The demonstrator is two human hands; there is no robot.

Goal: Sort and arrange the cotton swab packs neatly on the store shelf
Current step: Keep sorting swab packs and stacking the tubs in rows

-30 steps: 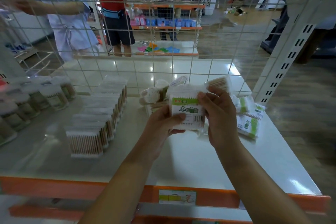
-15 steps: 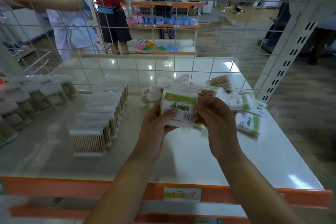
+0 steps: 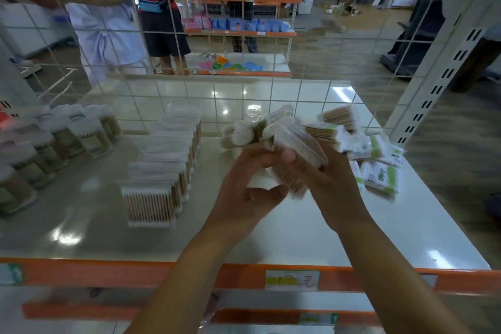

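Observation:
A clear pack of wooden cotton swabs (image 3: pixel 294 163) is tilted above the middle of the white shelf (image 3: pixel 311 236). My right hand (image 3: pixel 329 184) grips it from the right, thumb on its upper face. My left hand (image 3: pixel 244 190) holds its lower left end with curled fingers. A neat row of upright swab packs (image 3: pixel 162 168) runs back on the left. Behind my hands lies a loose heap of packs (image 3: pixel 336 125), and green-labelled flat packs (image 3: pixel 379 171) lie to the right.
Round swab jars (image 3: pixel 54 141) stand in rows at the far left. A wire grid (image 3: pixel 244 89) closes the shelf's back, with a slotted upright (image 3: pixel 439 84) at the right. An orange front rail (image 3: pixel 108 274) carries a price tag (image 3: pixel 291 279). People stand beyond the grid.
The pack has been turned from label-facing-me to tilted, its clear top and wooden sticks now showing. Both hands stayed on it and shifted slightly left.

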